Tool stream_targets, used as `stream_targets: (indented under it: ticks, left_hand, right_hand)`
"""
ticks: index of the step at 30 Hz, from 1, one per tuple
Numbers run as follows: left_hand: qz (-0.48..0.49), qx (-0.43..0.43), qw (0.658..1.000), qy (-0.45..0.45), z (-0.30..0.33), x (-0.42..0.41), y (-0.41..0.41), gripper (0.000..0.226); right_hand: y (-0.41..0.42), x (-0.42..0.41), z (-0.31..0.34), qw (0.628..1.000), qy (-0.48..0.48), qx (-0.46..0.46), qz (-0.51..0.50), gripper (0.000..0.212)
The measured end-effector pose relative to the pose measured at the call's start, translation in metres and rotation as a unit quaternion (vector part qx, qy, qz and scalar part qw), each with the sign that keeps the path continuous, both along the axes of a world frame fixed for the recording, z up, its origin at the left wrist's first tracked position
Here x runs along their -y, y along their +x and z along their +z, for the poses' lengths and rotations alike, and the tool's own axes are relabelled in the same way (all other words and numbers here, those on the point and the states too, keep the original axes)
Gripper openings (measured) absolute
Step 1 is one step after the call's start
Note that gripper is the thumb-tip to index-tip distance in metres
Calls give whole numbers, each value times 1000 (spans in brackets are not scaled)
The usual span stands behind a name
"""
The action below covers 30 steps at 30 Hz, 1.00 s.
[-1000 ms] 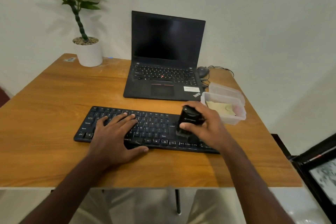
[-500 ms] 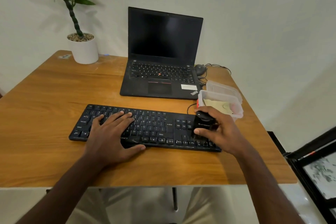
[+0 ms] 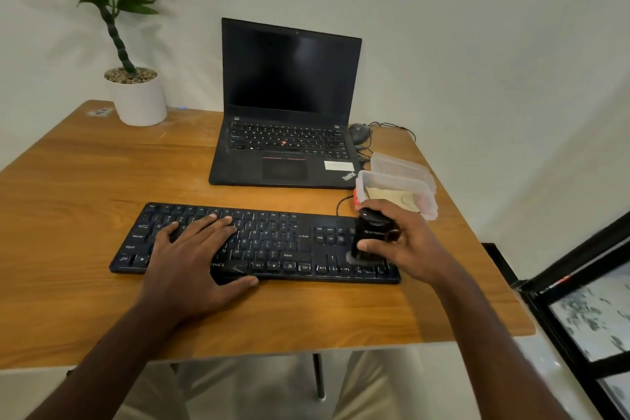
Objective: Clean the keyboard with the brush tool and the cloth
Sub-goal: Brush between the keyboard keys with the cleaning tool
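A black full-size keyboard [image 3: 272, 242] lies near the front of the wooden table [image 3: 85, 187]. My left hand [image 3: 194, 259] rests flat on its left half, fingers spread over the keys. My right hand [image 3: 405, 245] grips a black brush tool [image 3: 371, 239] upright, its bristles down on the number pad at the keyboard's right end. A pale yellowish cloth [image 3: 392, 198] lies inside a clear plastic container [image 3: 429, 208] just behind my right hand.
An open black laptop [image 3: 286, 119] with a dark screen stands behind the keyboard. A potted plant in a white pot [image 3: 139, 102] is at the far left corner. A mouse and cables [image 3: 361, 133] sit right of the laptop. A dark framed object [image 3: 586, 310] stands beside the table's right edge.
My right hand has carried the brush tool rightward along the keyboard, from its middle keys to the number pad. My left hand has stayed on the left half.
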State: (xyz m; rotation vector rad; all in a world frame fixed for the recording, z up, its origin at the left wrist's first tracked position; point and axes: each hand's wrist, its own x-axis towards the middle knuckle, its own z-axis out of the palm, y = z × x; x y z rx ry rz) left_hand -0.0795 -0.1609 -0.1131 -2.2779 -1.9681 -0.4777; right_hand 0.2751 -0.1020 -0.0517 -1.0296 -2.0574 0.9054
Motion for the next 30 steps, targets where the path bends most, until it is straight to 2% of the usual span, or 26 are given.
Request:
stream_targets:
  ticks: [4, 9, 13, 21, 26, 30]
  left_hand:
    - [0, 3, 1000, 1, -1, 0, -1, 101]
    - [-1, 1, 1000, 4, -3, -1, -1, 101]
    - [-2, -1, 1000, 5, -2, -1, 0, 101]
    - [2, -11, 1000, -2, -1, -2, 1, 102]
    - [2, -8, 1000, 1, -2, -2, 0, 100]
    - [1, -3, 1000, -1, -1, -2, 0, 100]
  right_hand:
    - [33, -1, 5, 998, -13, 56, -21, 48]
    - [63, 3, 9, 996, 2, 65, -63, 51]
    - [71, 8, 2, 995, 18, 14, -100, 50]
    - [14, 3, -12, 998, 7, -40, -48, 45]
    - [3, 2, -10, 991, 5, -117, -68, 47]
    - [19, 4, -12, 999, -8, -22, -47, 47]
